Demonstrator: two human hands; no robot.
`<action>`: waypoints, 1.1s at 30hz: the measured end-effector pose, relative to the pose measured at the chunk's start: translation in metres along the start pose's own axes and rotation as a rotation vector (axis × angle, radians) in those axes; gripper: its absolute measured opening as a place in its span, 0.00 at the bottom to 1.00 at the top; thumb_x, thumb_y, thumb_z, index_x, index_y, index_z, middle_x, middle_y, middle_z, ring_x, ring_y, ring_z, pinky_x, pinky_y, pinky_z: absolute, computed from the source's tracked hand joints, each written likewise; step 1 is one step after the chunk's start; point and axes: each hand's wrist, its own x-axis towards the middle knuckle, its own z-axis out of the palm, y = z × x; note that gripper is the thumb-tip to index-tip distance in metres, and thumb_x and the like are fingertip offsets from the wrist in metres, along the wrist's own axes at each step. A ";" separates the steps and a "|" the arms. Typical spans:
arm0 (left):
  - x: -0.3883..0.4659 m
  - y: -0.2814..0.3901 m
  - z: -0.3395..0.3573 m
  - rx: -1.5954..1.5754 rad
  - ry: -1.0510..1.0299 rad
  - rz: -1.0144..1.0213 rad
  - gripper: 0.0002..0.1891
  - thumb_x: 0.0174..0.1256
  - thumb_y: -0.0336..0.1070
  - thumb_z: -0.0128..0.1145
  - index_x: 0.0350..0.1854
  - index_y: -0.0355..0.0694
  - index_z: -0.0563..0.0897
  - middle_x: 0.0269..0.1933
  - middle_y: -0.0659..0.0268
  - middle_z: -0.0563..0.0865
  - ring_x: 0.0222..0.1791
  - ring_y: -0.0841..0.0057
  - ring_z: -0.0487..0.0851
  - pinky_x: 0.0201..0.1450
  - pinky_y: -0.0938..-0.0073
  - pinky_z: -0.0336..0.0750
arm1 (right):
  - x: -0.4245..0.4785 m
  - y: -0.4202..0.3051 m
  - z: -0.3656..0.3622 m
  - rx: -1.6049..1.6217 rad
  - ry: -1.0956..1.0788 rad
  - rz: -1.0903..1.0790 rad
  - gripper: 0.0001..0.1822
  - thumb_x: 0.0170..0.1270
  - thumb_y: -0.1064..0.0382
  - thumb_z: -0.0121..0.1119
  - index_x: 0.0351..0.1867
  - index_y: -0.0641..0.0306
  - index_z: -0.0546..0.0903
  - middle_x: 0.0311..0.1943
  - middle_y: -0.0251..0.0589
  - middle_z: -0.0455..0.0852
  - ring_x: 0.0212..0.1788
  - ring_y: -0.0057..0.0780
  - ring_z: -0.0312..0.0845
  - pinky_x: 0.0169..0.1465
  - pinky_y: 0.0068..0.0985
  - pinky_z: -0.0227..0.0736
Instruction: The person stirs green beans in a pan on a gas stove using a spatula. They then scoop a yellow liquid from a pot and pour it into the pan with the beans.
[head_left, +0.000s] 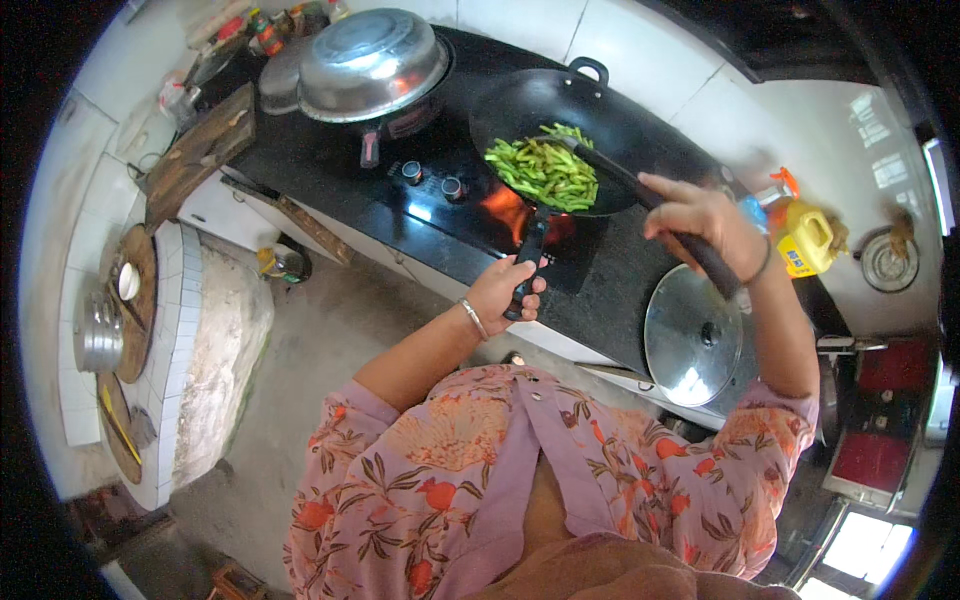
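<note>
My left hand (504, 292) grips the black handle (533, 244) of a dark wok (517, 101), which is tilted towards me over a burning gas flame (506, 210). Chopped green beans (551, 172) lie heaped in the lower part of the wok. A dark spatula (615, 171) reaches into the beans, its head partly hidden among them. On its thick black handle is my right hand (694, 221), with the index finger stretched out along it. A second loop handle (589, 69) stands on the wok's far rim.
A covered metal pan (371, 64) sits on the left burner, behind two stove knobs (431, 181). On the right of the black countertop (600, 322) are a glass lid (694, 337) and a yellow jug (806, 236). Wooden boards (202, 154) lean at the left end.
</note>
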 end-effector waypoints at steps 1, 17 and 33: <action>0.000 0.002 -0.003 -0.005 -0.010 -0.004 0.09 0.66 0.37 0.45 0.45 0.44 0.69 0.29 0.69 0.73 0.18 0.83 0.67 0.20 0.81 0.62 | -0.003 -0.012 -0.001 -0.027 -0.005 0.033 0.07 0.49 0.68 0.53 0.32 0.63 0.78 0.39 0.59 0.79 0.29 0.38 0.79 0.37 0.24 0.71; 0.005 0.016 -0.021 -0.024 -0.054 0.011 0.07 0.63 0.37 0.48 0.41 0.45 0.67 0.26 0.67 0.73 0.17 0.80 0.69 0.19 0.77 0.65 | 0.040 -0.034 0.018 0.083 -0.015 0.148 0.08 0.45 0.72 0.58 0.29 0.65 0.76 0.22 0.45 0.76 0.35 0.48 0.76 0.48 0.33 0.70; -0.002 0.010 -0.029 -0.044 -0.030 0.035 0.07 0.66 0.37 0.44 0.44 0.45 0.69 0.28 0.68 0.73 0.19 0.81 0.69 0.21 0.79 0.63 | 0.051 -0.017 0.020 -0.093 0.187 0.117 0.05 0.50 0.73 0.56 0.30 0.65 0.77 0.29 0.50 0.79 0.37 0.45 0.78 0.43 0.33 0.72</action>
